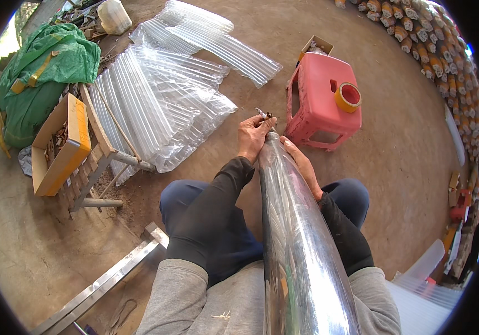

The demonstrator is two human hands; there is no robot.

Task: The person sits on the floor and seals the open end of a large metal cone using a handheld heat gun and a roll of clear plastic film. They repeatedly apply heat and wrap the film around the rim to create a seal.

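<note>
A long, shiny tube [301,245] in clear plastic film runs from the lower edge up between my arms, its narrow end pointing away from me. At that end my left hand [253,137] is closed, thumb and fingers pinched together. A small whitish and dark piece [266,115] sticks out past these fingertips; it is too small to name. My right hand [303,164] is wrapped against the right side of the tube, just below the narrow end. The tube hides part of its palm and fingers.
Clear plastic-wrapped tubes [139,106] lie at the left. A red stool [329,72] bears a tape roll [348,97]. Nearby are a cardboard box [75,139] on a slatted stand, a metal bar [105,285], a green sack [44,78] and stacked orange-ended rolls [446,67].
</note>
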